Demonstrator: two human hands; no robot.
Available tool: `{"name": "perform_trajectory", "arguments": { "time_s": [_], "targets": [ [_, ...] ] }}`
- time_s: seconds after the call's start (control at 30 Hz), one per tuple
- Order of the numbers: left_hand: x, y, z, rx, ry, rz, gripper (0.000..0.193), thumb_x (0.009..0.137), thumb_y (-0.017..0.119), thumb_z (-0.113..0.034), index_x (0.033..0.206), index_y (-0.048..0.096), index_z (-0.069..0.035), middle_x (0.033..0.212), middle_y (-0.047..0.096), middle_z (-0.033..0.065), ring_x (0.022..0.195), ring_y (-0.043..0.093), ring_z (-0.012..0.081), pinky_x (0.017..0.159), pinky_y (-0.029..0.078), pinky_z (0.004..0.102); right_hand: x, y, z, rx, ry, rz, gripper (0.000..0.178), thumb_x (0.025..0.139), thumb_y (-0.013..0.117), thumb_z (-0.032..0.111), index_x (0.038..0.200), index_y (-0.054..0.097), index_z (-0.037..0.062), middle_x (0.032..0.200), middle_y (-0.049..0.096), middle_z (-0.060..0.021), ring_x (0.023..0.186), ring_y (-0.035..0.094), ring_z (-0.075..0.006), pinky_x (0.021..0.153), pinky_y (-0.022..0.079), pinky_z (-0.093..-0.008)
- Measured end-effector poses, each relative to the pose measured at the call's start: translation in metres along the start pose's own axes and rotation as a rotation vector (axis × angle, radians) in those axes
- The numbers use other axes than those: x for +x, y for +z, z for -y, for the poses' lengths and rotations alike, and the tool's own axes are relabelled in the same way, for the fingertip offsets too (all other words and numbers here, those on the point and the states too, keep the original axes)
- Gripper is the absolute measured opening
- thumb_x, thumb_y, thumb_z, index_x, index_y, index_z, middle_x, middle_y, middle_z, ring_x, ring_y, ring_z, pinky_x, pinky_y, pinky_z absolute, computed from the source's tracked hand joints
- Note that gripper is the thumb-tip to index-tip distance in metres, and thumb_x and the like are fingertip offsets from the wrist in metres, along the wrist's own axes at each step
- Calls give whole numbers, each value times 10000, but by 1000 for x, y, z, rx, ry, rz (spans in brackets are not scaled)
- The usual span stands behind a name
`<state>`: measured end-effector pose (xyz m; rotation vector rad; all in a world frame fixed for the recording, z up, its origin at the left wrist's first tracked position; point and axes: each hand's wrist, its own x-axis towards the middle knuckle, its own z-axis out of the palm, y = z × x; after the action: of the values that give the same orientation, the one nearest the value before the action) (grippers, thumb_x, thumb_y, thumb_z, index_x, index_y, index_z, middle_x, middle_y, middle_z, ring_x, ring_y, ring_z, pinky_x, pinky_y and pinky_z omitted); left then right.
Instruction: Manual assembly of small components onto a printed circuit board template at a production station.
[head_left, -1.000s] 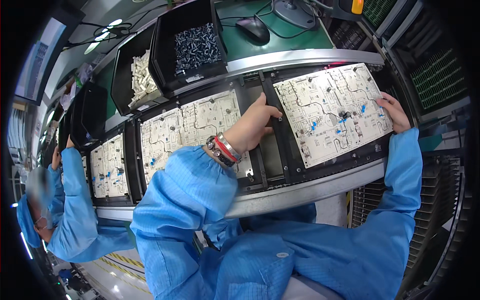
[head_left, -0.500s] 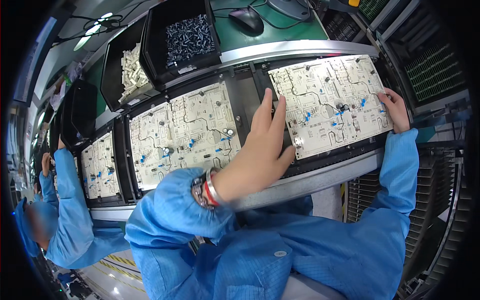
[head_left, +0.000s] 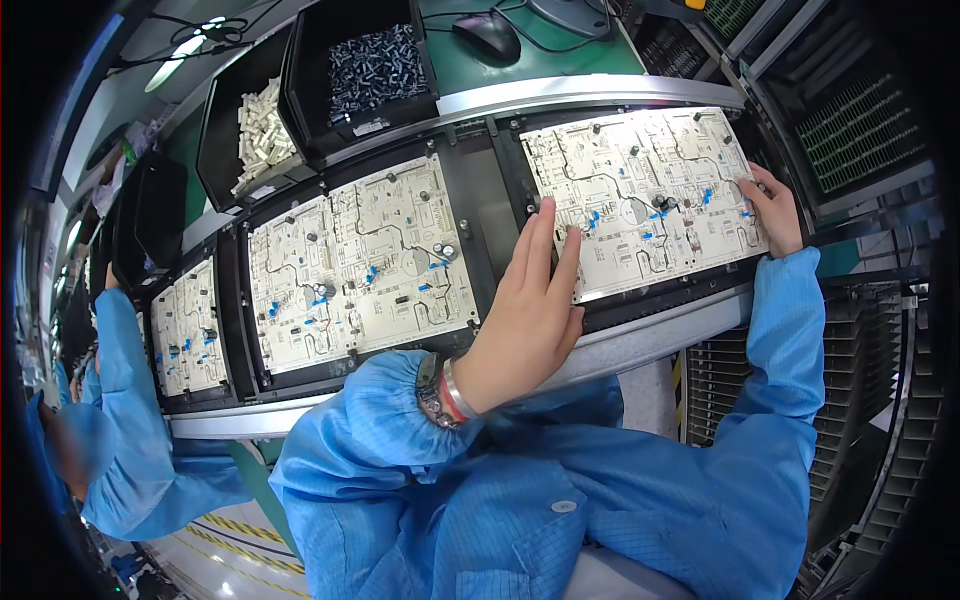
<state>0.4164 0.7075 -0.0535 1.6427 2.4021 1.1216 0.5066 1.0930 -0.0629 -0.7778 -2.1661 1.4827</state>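
Note:
A white circuit board [head_left: 610, 262] with blue and black parts lies in a dark frame at the right. At its right edge is my right hand [head_left: 778, 208], thumb over the top and fingers curled round the side, gripping it. My left hand [head_left: 530, 315] lies along the board's near left corner with fingers stretched out and nothing held; whether the fingertips touch the board is hard to tell. Left of that hand, a second white circuit board [head_left: 345, 270] of the same kind sits in its own frame. A third circuit board [head_left: 187, 335] lies farther left.
Behind the boards stand a black bin of dark small parts [head_left: 376, 80] and a black bin of white connectors [head_left: 262, 135]. A computer mouse [head_left: 487, 38] rests on the green surface. A metal rail [head_left: 670, 325] runs along the near side. At far left a co-worker's sleeve [head_left: 130, 350] reaches in.
My left hand has slid nearer to me along the board's left edge, fingers still stretched. My right hand stays at the right edge. The whole view has shifted slightly.

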Motion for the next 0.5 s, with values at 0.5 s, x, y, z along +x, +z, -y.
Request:
{"name": "perform_trajectory", "arguments": {
  "time_s": [0.5],
  "targets": [
    [-15, 2, -1, -53, -24, -46, 654, 717, 633, -32, 1281, 321, 82, 1378, 188, 299, 1272, 241, 442, 1023, 290, 438, 3, 2, -3, -305, -108, -8, 292, 852, 592, 152, 1062, 586, -52, 1354, 395, -126, 1188, 429, -199, 968, 345, -288]
  ]
}}
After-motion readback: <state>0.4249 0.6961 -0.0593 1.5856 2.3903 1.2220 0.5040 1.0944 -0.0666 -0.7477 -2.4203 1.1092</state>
